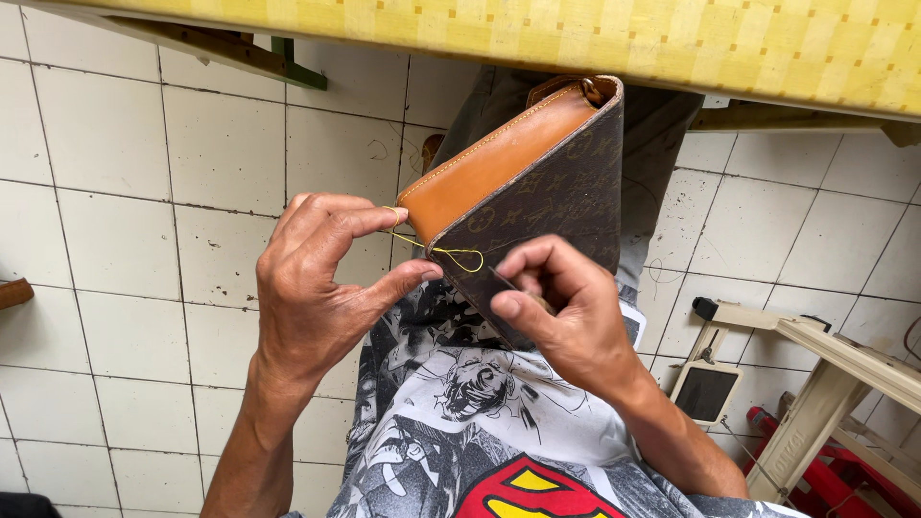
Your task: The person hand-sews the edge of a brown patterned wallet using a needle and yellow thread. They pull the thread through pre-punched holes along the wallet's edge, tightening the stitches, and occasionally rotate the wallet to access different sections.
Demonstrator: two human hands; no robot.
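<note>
A dark brown patterned bag (566, 197) with a tan leather panel (489, 163) and yellow stitching rests between my knees, under a table edge. My left hand (312, 288) pinches the bag's near corner, with a yellow thread (451, 253) running over its forefinger and looping at the corner. My right hand (561, 317) is closed on a thin dark tool or needle (504, 280) held against the bag's patterned side.
A yellow checked tablecloth (595, 38) covers the table edge above. White floor tiles (125, 221) lie below. At the right stand a pale wooden frame (825, 384) and a red object (815, 480). A brown piece (14, 293) pokes in at the left.
</note>
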